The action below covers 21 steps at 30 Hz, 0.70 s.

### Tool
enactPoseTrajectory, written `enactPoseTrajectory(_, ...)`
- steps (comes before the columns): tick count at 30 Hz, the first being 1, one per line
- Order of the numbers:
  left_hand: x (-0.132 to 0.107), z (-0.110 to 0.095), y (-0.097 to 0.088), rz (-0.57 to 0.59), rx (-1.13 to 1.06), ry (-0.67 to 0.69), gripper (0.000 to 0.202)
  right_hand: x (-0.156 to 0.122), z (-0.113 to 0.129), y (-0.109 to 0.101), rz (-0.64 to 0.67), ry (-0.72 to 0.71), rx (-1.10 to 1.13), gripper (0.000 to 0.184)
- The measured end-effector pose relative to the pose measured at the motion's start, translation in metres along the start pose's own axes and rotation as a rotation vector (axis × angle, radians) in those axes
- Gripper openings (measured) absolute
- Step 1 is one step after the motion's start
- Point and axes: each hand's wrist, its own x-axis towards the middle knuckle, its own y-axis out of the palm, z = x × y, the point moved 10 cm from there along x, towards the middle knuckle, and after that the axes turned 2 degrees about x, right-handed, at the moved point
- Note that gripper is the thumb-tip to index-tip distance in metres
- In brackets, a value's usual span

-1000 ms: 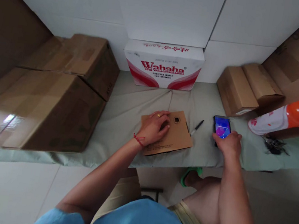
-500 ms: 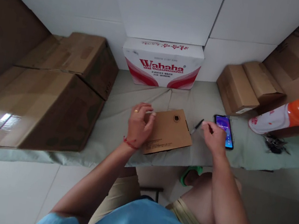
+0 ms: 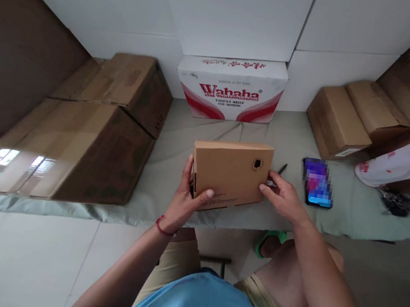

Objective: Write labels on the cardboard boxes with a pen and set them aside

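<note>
A flat brown cardboard box (image 3: 230,178), with a small dark hole near its upper right corner and printed lines along its lower edge, is tilted up between my hands. My left hand (image 3: 187,197) grips its left side, thumb on the front face and fingers around the edge. At the right edge, my right hand (image 3: 284,194) holds the box with thumb in front and fingers at the side. Partly hidden behind that hand, a dark pen (image 3: 283,169) lies on the cloth. Further right rests a phone (image 3: 317,183) with its screen lit.
Large brown cartons (image 3: 88,156) fill the left of the cloth-covered table (image 3: 178,123). A white and red Wahaha carton (image 3: 232,93) stands against the wall. On the right are smaller brown boxes (image 3: 338,122), an orange and white cylinder (image 3: 401,164) and keys (image 3: 399,201).
The box lay flat before and now stands tilted up, gripped on both sides. My right hand has let go of the pen and moved left to the box.
</note>
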Motion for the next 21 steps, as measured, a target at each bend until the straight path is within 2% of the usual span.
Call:
enactPoseTrajectory(2, -0.006, -0.001, 0.008, 0.046, -0.147, -0.078, 0.13, 0.001, -0.003, 0.003, -0.013, 0.008, 0.067, 0.059)
enactPoseTrajectory(3, -0.009, 0.001, 0.008, 0.034, -0.196, -0.122, 0.132, 0.001, -0.005, 0.006, -0.013, 0.013, 0.088, 0.06)
enactPoseTrajectory(5, -0.014, 0.007, 0.001, -0.035, -0.247, -0.187, 0.117, 0.003, -0.007, 0.013, 0.007, 0.015, 0.113, 0.058)
enactPoseTrajectory(7, -0.018, 0.007, -0.018, -0.152, -0.202, -0.174, 0.093, 0.004, -0.007, 0.021, 0.044, 0.005, 0.098, 0.051)
enactPoseTrajectory(10, -0.021, -0.012, -0.062, -0.374, -0.04, 0.026, 0.076, 0.003, -0.006, 0.028, 0.103, -0.015, -0.007, 0.038)
enactPoseTrajectory(14, -0.021, -0.04, -0.119, -0.76, 0.224, 0.325, 0.075, 0.001, -0.005, 0.023, 0.075, -0.06, -0.127, 0.035)
enactPoseTrajectory(16, -0.01, -0.041, -0.135, -0.91, 0.391, 0.382, 0.082, 0.001, -0.007, 0.02, 0.051, -0.071, -0.171, 0.033)
enactPoseTrajectory(17, 0.002, -0.037, -0.14, -0.944, 0.461, 0.372, 0.086, 0.001, -0.009, 0.019, 0.044, -0.073, -0.193, 0.032)
enactPoseTrajectory(19, 0.039, -0.02, -0.143, -0.89, 0.546, 0.273, 0.092, 0.001, -0.013, 0.02, 0.047, -0.075, -0.23, 0.032)
enactPoseTrajectory(21, 0.082, -0.001, -0.135, -0.732, 0.565, 0.2, 0.098, 0.001, -0.015, 0.024, 0.074, -0.076, -0.258, 0.031)
